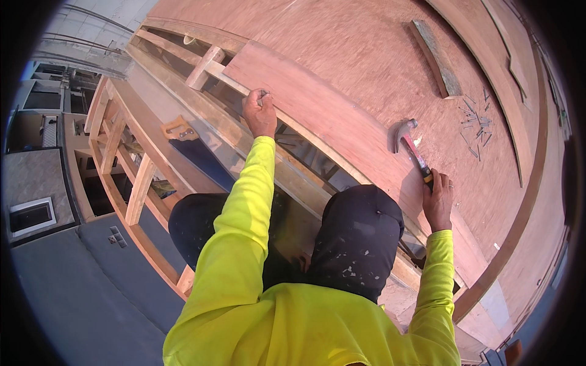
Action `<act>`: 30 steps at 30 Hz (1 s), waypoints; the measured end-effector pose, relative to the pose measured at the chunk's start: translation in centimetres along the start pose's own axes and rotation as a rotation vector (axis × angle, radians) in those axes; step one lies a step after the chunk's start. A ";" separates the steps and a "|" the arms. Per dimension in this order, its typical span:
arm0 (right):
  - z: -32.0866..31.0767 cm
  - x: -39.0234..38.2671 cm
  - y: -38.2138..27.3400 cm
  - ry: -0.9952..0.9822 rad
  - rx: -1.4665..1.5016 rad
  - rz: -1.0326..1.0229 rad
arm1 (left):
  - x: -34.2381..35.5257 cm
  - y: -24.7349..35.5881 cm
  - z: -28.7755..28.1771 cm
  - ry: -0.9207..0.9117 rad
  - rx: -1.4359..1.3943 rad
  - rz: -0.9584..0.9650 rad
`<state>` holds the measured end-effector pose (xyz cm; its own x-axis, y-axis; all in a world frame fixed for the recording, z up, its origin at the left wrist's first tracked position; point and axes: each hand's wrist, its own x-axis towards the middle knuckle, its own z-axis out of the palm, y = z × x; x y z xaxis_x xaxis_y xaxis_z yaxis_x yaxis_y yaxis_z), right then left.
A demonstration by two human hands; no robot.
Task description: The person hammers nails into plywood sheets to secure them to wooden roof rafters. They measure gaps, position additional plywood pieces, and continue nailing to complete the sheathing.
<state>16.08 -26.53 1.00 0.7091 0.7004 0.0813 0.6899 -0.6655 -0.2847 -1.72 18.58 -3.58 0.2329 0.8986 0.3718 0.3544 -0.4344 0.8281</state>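
Observation:
My right hand point(438, 204) is wrapped round the black and yellow grip of a claw hammer point(413, 149). The hammer's metal head points away from me, over the reddish plywood. Ahead and to the left, my left hand point(260, 116) is closed, with thumb and fingers pinched together. What it may hold is too small to make out. That hand is at the edge of a long plywood strip point(317, 100), along a narrow wooden batten point(342, 161). Several loose nails point(479, 125) lie scattered on the plywood beyond the hammer.
A handsaw point(198, 152) with a wooden handle lies left of my left forearm. A short wood block point(436, 60) rests at the far right. Gaps show between the frame's timbers point(311, 194) by my knees. A wooden railing point(139, 189) stands left, above a grey surface point(79, 293) lower down.

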 end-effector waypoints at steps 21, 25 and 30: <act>0.6 14.2 -22.9 -0.305 0.673 -0.334 | 1.4 -2.9 -0.5 -0.034 -0.053 0.012; 2.8 16.3 -24.8 -0.337 0.546 -0.427 | 1.2 -2.6 -0.5 -0.051 -0.061 0.039; 2.7 16.9 -26.0 -0.323 0.609 -0.422 | 1.7 -2.4 -0.7 -0.037 -0.058 0.120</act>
<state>9.75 3.32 7.22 0.2659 0.9630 0.0447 0.6234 -0.1363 -0.7699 -2.86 21.21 -4.65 0.3037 0.8369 0.4553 0.2687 -0.5338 0.8018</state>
